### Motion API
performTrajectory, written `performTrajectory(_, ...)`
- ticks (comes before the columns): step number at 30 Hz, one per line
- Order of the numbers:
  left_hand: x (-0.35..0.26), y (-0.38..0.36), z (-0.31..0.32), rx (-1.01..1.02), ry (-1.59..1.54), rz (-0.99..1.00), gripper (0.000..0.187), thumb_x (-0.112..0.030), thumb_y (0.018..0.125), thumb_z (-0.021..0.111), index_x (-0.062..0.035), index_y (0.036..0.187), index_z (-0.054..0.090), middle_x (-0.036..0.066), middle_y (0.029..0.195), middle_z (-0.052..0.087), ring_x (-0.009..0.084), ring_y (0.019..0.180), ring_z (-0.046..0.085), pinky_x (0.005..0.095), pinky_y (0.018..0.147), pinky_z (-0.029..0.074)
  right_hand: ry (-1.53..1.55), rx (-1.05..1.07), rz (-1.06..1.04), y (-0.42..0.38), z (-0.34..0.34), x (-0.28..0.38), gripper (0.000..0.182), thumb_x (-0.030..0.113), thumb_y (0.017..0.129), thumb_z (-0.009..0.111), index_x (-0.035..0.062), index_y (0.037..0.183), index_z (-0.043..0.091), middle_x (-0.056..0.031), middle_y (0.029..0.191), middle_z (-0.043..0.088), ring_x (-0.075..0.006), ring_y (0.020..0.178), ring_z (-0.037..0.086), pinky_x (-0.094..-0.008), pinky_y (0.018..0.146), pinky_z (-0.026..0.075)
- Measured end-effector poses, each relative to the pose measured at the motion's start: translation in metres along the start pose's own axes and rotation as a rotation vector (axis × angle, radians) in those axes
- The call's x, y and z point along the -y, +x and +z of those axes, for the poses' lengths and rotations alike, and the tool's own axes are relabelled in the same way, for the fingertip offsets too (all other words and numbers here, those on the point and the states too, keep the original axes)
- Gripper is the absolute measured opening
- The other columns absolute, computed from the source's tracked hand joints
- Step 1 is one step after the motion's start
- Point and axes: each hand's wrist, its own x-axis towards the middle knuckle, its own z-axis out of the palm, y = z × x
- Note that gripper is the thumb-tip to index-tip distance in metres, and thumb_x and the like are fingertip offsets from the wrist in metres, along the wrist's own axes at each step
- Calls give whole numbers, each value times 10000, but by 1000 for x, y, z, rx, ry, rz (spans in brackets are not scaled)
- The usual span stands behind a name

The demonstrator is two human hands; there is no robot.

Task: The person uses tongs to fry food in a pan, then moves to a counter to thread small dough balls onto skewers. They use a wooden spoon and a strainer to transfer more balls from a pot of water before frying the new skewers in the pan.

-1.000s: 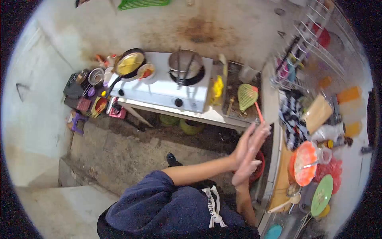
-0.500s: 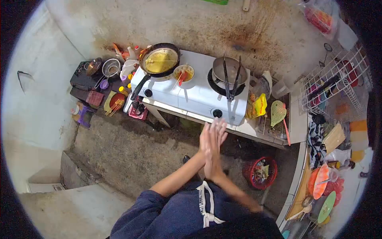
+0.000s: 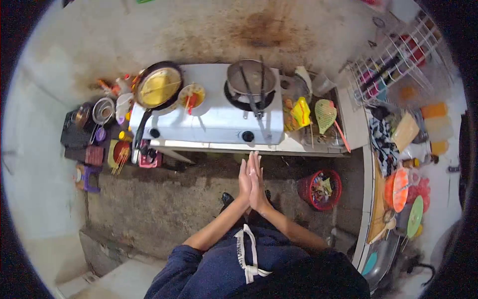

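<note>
The left hand point(image 3: 244, 184) and the right hand point(image 3: 257, 188) are pressed flat, palm to palm, in front of the white stove point(image 3: 209, 130), pointed toward its right knob point(image 3: 248, 135); nothing is seen held between them. Sighted off the stove's right end a second ago, they are now brought before its front edge, and neither appears to be engaged with anything on it. The stove's pale top is brightly lit and streaked with shadow. At its left, a frying pan point(image 3: 175, 82) is filled with yellow liquid point(image 3: 154, 92); nearer its middle, a red utensil point(image 3: 191, 102) is rested in a bowl point(image 3: 199, 89); at its right, tongs point(image 3: 252, 94) are laid across a pot point(image 3: 268, 77).
</note>
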Motion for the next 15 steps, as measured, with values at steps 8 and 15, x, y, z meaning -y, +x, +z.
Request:
performTrajectory(8,60,30,49,142,250,-132,546,-366,916,246,-11,1329,205,79,1384,227,184,1284,183,293,1053,109,55,-211,108,24,-65,-66,560,373,917,161,43,1357,59,-135,1422,-9,-267,1310,-32,-387,1046,-22)
performTrajectory(15,103,58,73,165,444,-107,496,-332,925,222,-43,1327,235,82,1356,282,198,1252,244,325,1041,168,126,-293,83,78,-133,-116,575,388,919,156,31,1354,41,-139,1419,-19,-246,1309,-41,-357,1053,-9)
